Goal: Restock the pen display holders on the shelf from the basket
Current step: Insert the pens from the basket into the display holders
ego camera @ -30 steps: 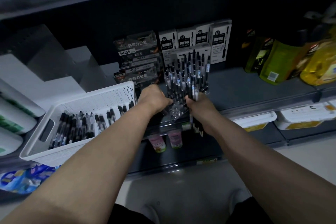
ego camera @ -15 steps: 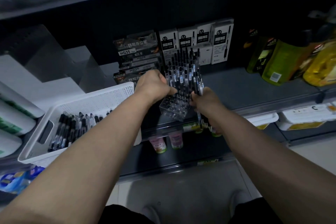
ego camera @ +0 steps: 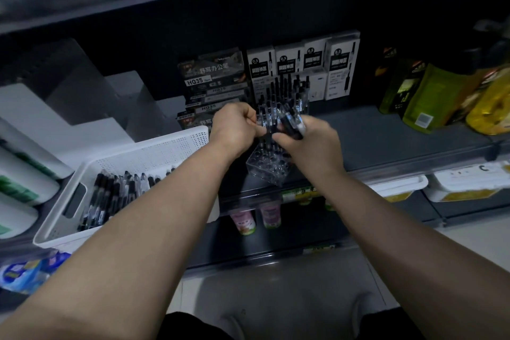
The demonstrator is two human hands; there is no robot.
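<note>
clear holder (ego camera: 269, 167): upright pens (ego camera: 284, 91) at rear | white basket (ego camera: 154, 153), 9 o'clock: loose pens (ego camera: 110, 196) | right hand (ego camera: 310, 143) grips pen bundle (ego camera: 292, 122), left hand (ego camera: 234, 130) pinches it | boxes (ego camera: 303, 61), 12 o'clock

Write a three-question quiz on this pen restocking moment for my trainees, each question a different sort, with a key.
1. True or false: the right hand grips a bundle of pens.
2. Multiple choice: where does the white basket sit relative to the clear pen holder? A) to its left B) to its right C) behind it
3. Fill the gap: the holder's back rows carry upright pens, while its front holes are ____.
Key: 1 true; 2 A; 3 empty.
</note>
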